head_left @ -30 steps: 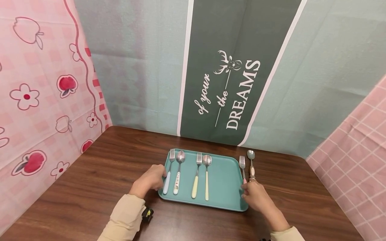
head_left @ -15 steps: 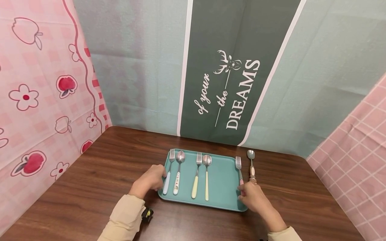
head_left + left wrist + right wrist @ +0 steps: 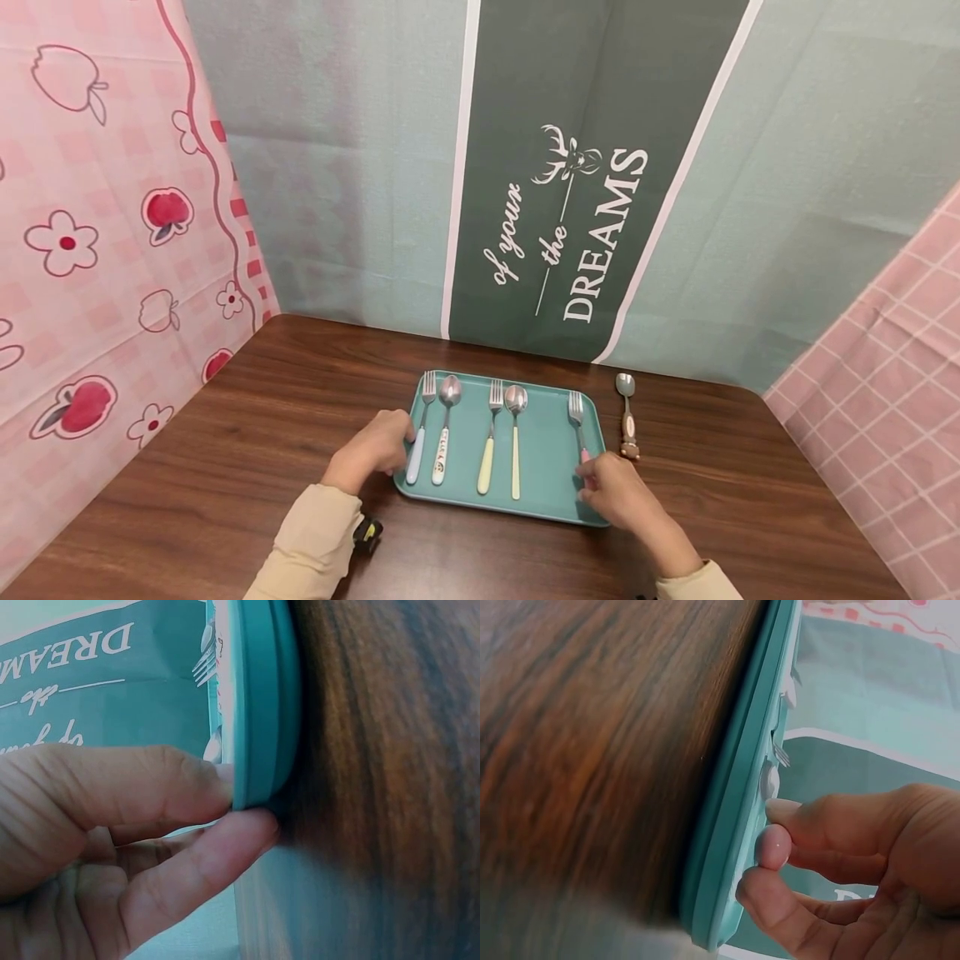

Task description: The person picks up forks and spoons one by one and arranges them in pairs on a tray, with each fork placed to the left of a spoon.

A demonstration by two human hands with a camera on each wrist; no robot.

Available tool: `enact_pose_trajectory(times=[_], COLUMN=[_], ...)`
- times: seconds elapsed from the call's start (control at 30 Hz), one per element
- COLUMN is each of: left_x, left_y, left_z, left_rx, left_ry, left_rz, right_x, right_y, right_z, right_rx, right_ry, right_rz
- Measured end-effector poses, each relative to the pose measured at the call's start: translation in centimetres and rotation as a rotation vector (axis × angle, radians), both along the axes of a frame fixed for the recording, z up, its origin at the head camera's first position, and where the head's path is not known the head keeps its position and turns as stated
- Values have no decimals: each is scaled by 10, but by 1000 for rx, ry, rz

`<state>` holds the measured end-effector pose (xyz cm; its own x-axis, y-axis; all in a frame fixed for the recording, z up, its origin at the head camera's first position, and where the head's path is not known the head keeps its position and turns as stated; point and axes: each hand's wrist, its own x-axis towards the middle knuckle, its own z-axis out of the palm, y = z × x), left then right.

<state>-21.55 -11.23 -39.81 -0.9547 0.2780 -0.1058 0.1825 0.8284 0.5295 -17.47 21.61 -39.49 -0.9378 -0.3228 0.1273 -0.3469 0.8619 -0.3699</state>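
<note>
A teal tray lies on the wooden table. My left hand pinches its left rim between thumb and finger, as the left wrist view shows at the tray edge. My right hand holds a fork by its pink handle, over the right part of the tray. On the tray lie a blue-handled fork, a spoon with a patterned white handle, a yellow-handled fork and a yellow-handled spoon, side by side with heads pointing away from me.
A spoon with a brown figured handle lies on the table right of the tray. Behind the table hangs a green cloth with lettering. Pink patterned cloths stand at the left and right sides.
My right hand has carried the pink-handled fork leftward, from the tray's right edge to inside the tray. The brown-handled spoon's end is now uncovered. My left hand stays at the tray rim.
</note>
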Motion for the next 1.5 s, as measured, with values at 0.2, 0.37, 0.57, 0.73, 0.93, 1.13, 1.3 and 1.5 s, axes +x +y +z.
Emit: enact_pose_trajectory(times=[0.2, 0.37, 0.57, 0.73, 0.93, 1.13, 1.3, 1.5], left_x=[-1, -1, 0, 0, -1, -1, -1, -2], left_y=[0, 0, 0, -1, 0, 0, -1, 0], left_z=[1, 1, 0, 0, 0, -1, -1, 0], left_rx=[7, 6, -1, 3, -2, -2, -8, -10], left_ry=[-16, -13, -6, -4, -4, -3, -1, -5], left_rz=[12, 9, 5, 5, 3, -1, 0, 4], right_x=[-1, -1, -1, -1, -2, -4, -5, -5], right_y=[-4, -9, -13, -15, -18, -19, -20, -23], right_z=[0, -2, -4, -5, -6, -7, -8, -9], right_rx=[17, 18, 35, 37, 59, 77, 85, 91], right_ry=[23, 1, -5, -8, 5, 33, 52, 32], right_rz=[23, 25, 30, 40, 61, 100, 119, 74])
